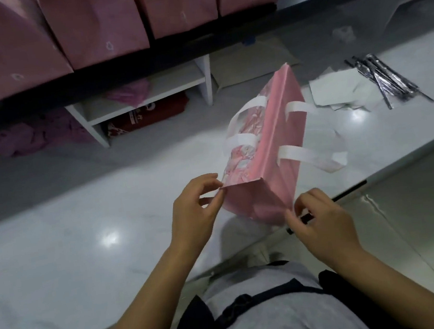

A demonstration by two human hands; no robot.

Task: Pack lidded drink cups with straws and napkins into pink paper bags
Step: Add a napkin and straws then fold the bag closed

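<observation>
Pinching near corners of the pink paper bag [276, 140], thumb against forefinger, the left hand [194, 211] and right hand [324, 222] held it tilted above the front edge of the counter [82, 235]. Drawing both corners apart evenly would probably square the mouth without tearing. The straws [383, 81] and napkins [338, 89] lay toward the far right corner.

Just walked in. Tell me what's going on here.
A person holds a pink bag over the white counter, the left hand pinching one near corner and the right hand the other, seemingly unfolding it. Napkins and wrapped straws lie on the counter to the right; more pink bags stand on the ledge behind. No cup is in view.
</observation>
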